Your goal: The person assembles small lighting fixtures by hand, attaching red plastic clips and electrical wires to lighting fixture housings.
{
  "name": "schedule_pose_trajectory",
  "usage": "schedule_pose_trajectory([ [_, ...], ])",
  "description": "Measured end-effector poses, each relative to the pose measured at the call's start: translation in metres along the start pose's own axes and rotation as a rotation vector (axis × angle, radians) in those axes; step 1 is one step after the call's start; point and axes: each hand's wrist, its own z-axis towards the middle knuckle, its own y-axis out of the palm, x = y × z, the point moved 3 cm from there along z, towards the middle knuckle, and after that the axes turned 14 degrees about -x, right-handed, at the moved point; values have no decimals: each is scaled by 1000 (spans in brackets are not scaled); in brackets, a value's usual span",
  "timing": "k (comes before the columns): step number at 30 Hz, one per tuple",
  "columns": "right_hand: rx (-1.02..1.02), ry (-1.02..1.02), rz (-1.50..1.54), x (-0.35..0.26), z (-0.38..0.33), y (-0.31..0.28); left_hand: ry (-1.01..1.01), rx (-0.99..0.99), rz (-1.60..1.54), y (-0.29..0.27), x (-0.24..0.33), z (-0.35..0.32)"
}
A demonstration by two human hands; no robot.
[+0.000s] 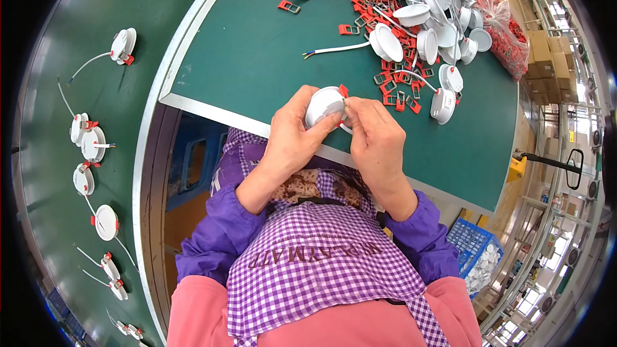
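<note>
Both hands meet over the near edge of the green felt-like worktop point(257, 58). The left hand point(292, 138) cups a round, smooth white plastic downlight point(324, 104), fingers curled closed around its rim; a red spring clip point(343, 90) juts from its side. The right hand point(376, 138) pinches its fingers shut at the lamp's edge, though what they grip is too small to tell. Beyond lies a heap of similar white lamps point(418, 19) with thin white leads and scattered red clips point(392, 80), too tangled to count. On the conveyor belt point(51, 218) at left, about nine finished lamps lie in a line.
</note>
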Motion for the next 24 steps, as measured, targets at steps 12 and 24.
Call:
schedule_pose_trajectory([
  [12,11,-124,-104,10,-1,1,-49,-180,23,-9,-3,5],
  [24,-131,372,697,27,9,-8,12,-167,-56,-10,-3,6],
])
